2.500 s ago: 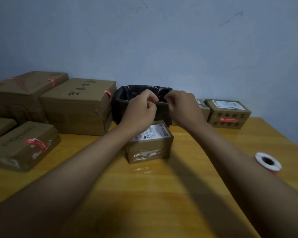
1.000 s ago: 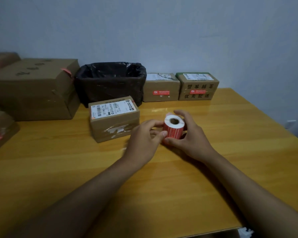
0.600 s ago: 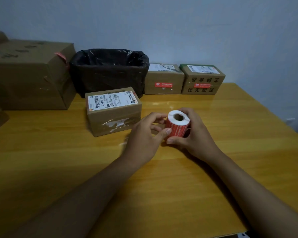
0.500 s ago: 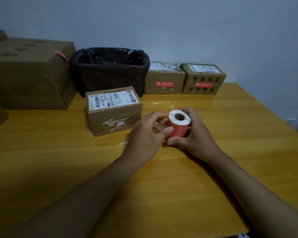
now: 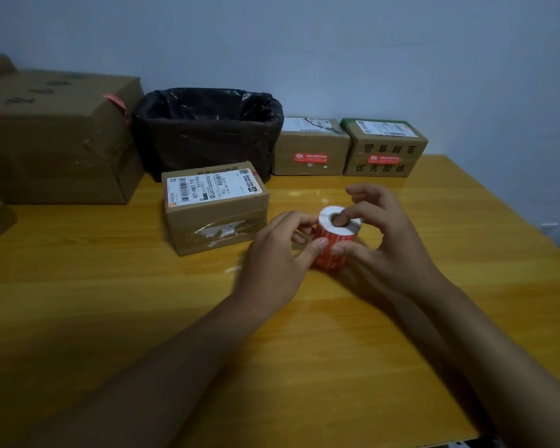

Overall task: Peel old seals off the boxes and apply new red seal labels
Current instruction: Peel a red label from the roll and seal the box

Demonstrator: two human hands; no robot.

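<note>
The roll of red seal labels [image 5: 333,240] stands on end on the worktop [image 5: 304,350] between both hands, its core pointing up. The right hand [image 5: 382,240] steadies it with a fingertip in the core and thumb against its side, while the left hand [image 5: 282,253] pinches at its near face, probably to lift a label. The unsealed box [image 5: 215,210] lies just beyond the left hand, so that hand is likely nearer for carrying a label across.
</note>
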